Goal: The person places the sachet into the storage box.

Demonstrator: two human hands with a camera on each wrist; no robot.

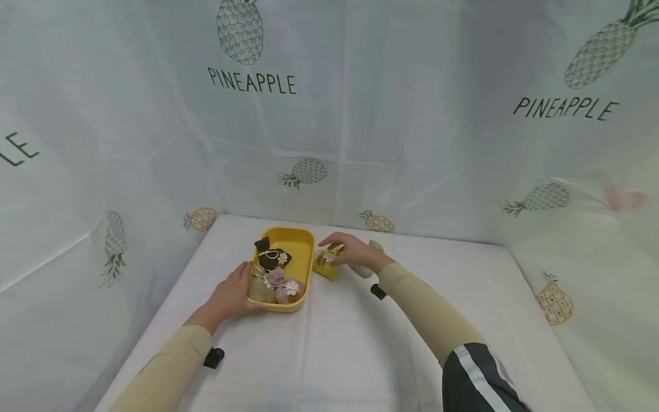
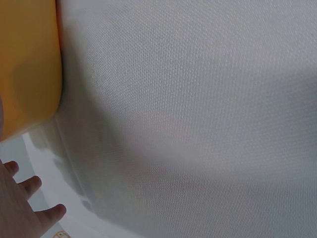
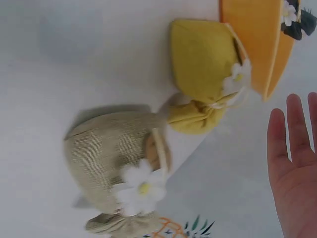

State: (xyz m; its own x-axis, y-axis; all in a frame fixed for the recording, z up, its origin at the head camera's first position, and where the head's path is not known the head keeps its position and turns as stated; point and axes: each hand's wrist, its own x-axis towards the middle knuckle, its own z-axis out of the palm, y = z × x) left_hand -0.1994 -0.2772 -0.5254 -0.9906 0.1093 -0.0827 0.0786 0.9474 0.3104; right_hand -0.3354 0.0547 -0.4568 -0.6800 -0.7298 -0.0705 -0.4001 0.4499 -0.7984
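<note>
My left hand rests against the left side of a yellow tray, its thumb along the near wall. Straight, spread fingers show beside the tray's wall in the left wrist view. Over a yellow drawstring pouch with a white flower hovers my right hand. Its fingers are extended and apart from the pouch in the right wrist view. A beige pouch with a white flower lies beside the yellow one, partly hidden by my right wrist in the head view.
Inside the tray are a black pouch, an olive-beige pouch and a pink pouch. The white table meets a pineapple-printed curtain at the back and sides.
</note>
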